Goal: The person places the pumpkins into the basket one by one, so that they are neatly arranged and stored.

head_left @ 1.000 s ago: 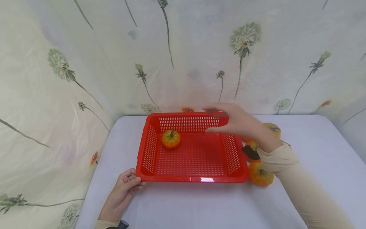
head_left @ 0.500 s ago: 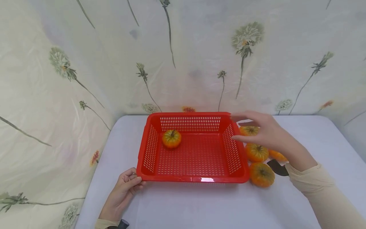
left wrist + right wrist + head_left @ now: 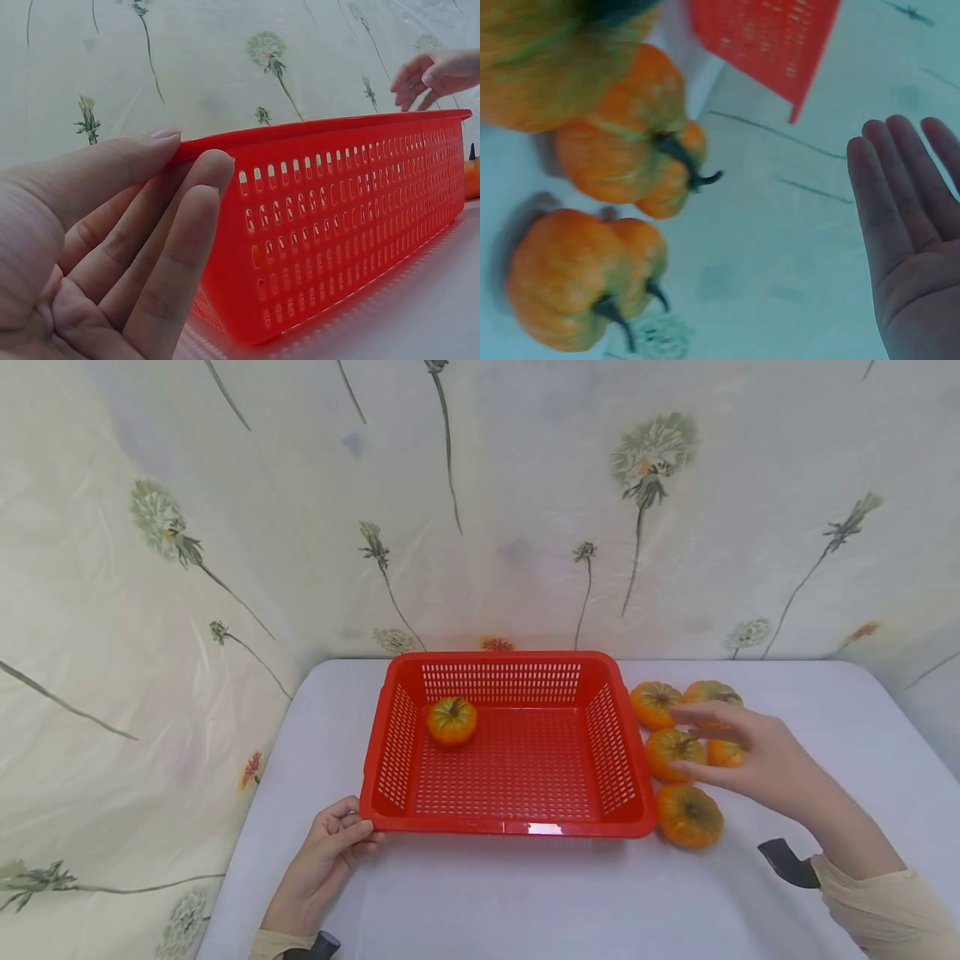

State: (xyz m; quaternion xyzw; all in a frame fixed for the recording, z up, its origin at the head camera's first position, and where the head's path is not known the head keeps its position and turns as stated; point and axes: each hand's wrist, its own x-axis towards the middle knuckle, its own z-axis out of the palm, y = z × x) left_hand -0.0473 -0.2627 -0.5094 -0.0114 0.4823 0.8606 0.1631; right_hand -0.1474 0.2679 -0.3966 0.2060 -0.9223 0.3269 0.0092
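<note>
Firstly, lower left of the frame: left hand point(image 3: 322, 853), thumb and fingers pinching the lower-left corner of a red basket point(image 3: 465, 827). Centre: that basket, one pumpkin point(image 3: 452, 723) at its upper left, free floor point(image 3: 517, 777) right of it. Right of centre: five pumpkins point(image 3: 690, 817), bunched close by the basket's right wall point(image 3: 611, 760). Farther right: right hand point(image 3: 776, 766), empty, fingers and thumb apart, over the bunch; which pumpkin it favours, I cannot tell. Step, seemingly: a reach; picking up would call for closing round one and clearing the rim point(image 3: 643, 768).

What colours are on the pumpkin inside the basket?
The pumpkin is orange, yellowish-green towards the top; the head view shows it best.
</note>
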